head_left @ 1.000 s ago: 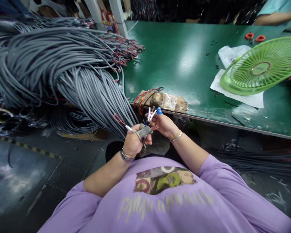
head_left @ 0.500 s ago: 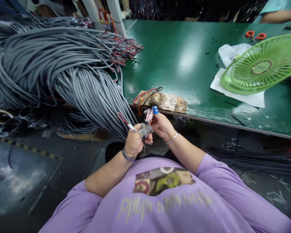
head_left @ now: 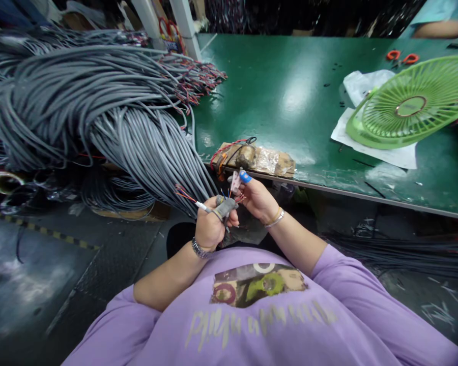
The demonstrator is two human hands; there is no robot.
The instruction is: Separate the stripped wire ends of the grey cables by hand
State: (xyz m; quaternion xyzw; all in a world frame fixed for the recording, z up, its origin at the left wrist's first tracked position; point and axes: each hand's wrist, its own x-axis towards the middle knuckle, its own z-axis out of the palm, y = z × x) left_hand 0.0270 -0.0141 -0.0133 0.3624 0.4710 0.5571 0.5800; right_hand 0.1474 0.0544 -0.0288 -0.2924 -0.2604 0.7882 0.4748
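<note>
My left hand [head_left: 209, 226] is closed around the end of a grey cable [head_left: 198, 205] whose thin coloured wires stick out past my taped thumb. My right hand [head_left: 257, 198], with a blue cap on one fingertip, pinches a small pink cutter [head_left: 235, 181] at those wire ends. Both hands meet just below the edge of the green table [head_left: 290, 91]. The held cable runs back into a large bundle of grey cables [head_left: 99, 112] on my left.
A taped wooden block with red and black wires [head_left: 254, 157] sits at the table edge above my hands. A green fan grille [head_left: 412, 104] lies on white paper at the right. Orange-handled scissors [head_left: 400, 56] lie farther back. Another person's arm [head_left: 438, 30] shows at top right.
The pink cutter has dropped a little and closed in on the wire ends. My left hand has shifted the cable end slightly lower.
</note>
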